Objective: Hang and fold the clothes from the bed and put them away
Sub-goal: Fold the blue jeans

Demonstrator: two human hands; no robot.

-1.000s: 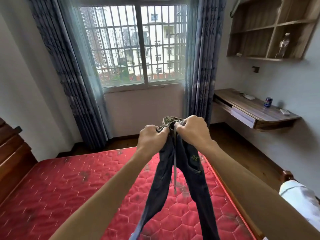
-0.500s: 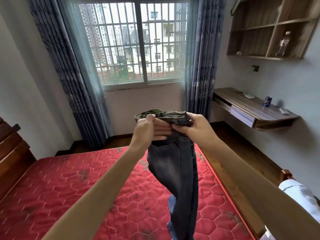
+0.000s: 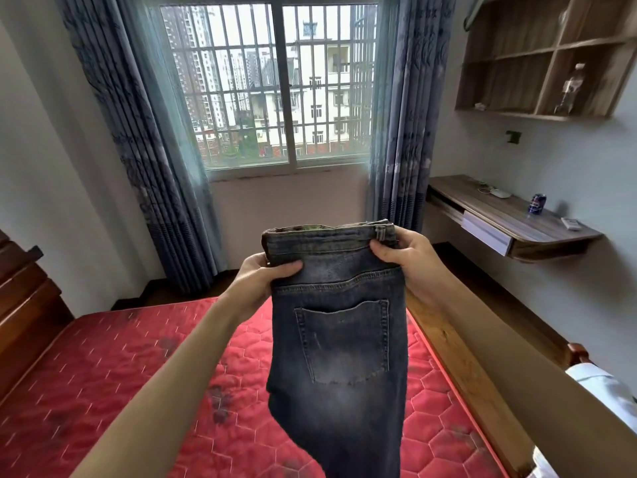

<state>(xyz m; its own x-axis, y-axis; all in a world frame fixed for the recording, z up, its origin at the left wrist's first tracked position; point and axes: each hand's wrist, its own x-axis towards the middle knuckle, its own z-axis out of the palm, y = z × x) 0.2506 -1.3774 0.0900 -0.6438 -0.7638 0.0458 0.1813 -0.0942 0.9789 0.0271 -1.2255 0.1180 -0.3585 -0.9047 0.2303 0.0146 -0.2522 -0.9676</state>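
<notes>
Closest to me, my two forearms reach out over the bed (image 3: 138,374), and between them I hold up a pair of dark grey jeans (image 3: 344,339). My left hand (image 3: 265,274) grips the left end of the waistband, fingers curled over the front of the denim. My right hand (image 3: 403,257) pinches the right end beside a belt loop, thumb in front. The jeans are folded lengthwise with a back pocket facing me. They hang straight down over the right half of the red mattress, seemingly clear of it, though the legs run out of the bottom of the view.

Past the bed's wooden right edge, a bit of white cloth (image 3: 603,384) shows at the lower right. The dark headboard (image 3: 24,305) stands at the left edge.

Farther off, a floating desk (image 3: 510,229) juts from the right wall, with a blue can (image 3: 537,203) standing towards its right end. Above it hangs an open wooden shelf (image 3: 517,53), and a clear bottle (image 3: 570,88) stands in its lower right compartment. On the far wall, a barred window (image 3: 275,88) sits between blue-grey curtains (image 3: 138,132).
</notes>
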